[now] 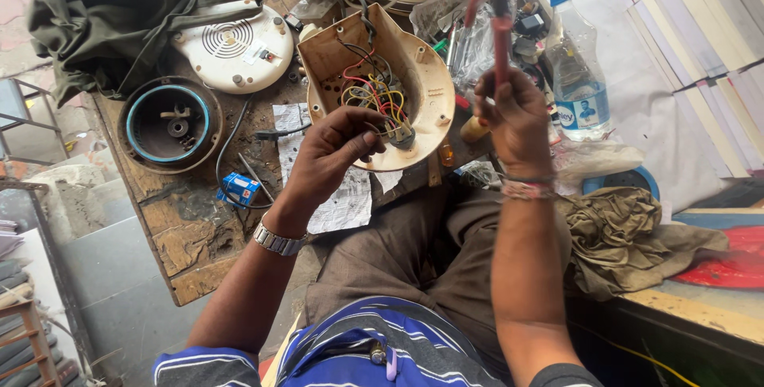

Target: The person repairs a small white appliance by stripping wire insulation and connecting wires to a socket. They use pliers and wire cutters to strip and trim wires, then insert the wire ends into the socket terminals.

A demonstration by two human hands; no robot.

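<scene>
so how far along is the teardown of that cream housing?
Done: the cream housing lies open with its coloured wiring exposed; a white vented cover and a round dark part sit apart on the bench. In hand: the left hand pinches at the wiring and the right hand grips a red-handled tool. Left: all parts are unassembled.

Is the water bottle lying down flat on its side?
No, the water bottle stands upright with its blue cap on top, beside the right hand holding a red-handled tool.
</scene>
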